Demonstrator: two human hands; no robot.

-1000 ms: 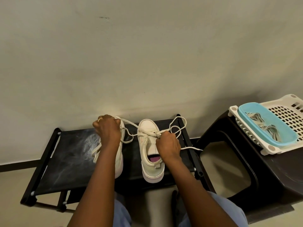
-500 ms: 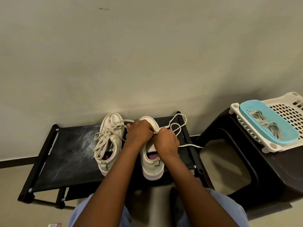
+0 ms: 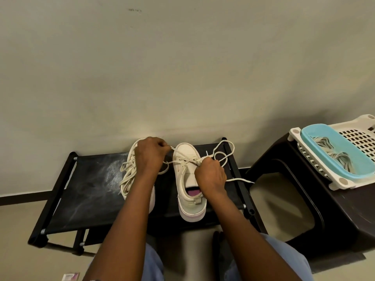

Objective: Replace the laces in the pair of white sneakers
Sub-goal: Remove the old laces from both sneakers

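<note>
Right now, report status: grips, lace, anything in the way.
Left grip pinches lace, strand taut. Right grip holds lace at right sneaker eyelets. Loose loops trail right; nothing blocking.

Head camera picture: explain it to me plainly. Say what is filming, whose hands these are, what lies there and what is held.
There is no machine here. A person wears one camera on the head, so you look down along their own arms. A black rack by the wall carries two white sneakers. The left hand is above the laced sneaker and pinches a strand of lace. The right hand grips what looks like the same lace over the second sneaker, with loose loops trailing beyond it. To the right, a dark stool holds a white basket with a blue tray on top; more laces lie in the tray.
</note>
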